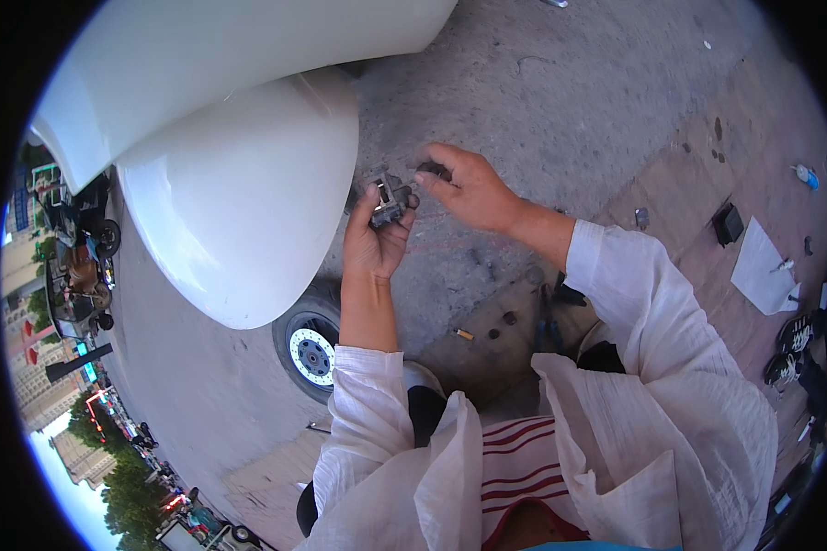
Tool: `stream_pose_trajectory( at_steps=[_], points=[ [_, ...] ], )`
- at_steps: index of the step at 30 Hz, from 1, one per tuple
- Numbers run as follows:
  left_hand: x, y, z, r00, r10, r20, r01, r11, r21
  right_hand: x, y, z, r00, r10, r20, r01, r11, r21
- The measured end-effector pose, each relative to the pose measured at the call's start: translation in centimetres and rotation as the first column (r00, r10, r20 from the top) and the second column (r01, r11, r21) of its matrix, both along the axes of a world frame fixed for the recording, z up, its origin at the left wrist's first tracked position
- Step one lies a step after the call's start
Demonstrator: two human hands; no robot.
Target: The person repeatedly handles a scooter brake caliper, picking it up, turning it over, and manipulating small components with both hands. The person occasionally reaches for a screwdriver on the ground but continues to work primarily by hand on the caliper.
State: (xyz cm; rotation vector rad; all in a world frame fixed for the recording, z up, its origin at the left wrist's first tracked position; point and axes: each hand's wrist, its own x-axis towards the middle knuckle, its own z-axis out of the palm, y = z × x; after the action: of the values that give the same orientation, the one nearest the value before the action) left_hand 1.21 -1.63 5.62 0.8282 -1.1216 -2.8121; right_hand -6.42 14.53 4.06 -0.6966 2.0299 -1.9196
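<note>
My left hand is closed round a small grey metal brake caliper, held up with its open slot showing. Just to the right, my right hand pinches a small dark flat piece, slightly blurred, so its exact kind is unclear. A narrow gap separates the right fingertips from the caliper. Below the left forearm stands a small wheel with a drilled brake disc and a black tyre.
Large white body panels of a vehicle lie close on the left. On the paving are a yellow-and-black stub, dark tools, a black box, a white sheet and a blue-and-white can. Another person's shoes show at right.
</note>
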Motion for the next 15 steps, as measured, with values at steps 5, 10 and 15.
stream_pose_trajectory(
  at_steps=[5,10,15],
  points=[
    [-0.1,-0.3,-0.6,0.999,-0.034,-0.034,0.034,0.999,0.017,0.0,0.1,0.2,0.981,0.114,0.158,-0.112,0.993,-0.026],
    [-0.3,0.4,-0.7,1.0,0.018,-0.01,-0.019,0.999,-0.033,-0.2,0.2,-0.4,0.984,0.129,0.122,-0.123,0.991,-0.057],
    [-0.2,-0.4,-1.4,0.997,-0.056,-0.053,0.054,0.998,-0.042,-0.1,-0.2,-0.4,0.993,0.111,0.048,-0.111,0.994,-0.006]
  ],
)
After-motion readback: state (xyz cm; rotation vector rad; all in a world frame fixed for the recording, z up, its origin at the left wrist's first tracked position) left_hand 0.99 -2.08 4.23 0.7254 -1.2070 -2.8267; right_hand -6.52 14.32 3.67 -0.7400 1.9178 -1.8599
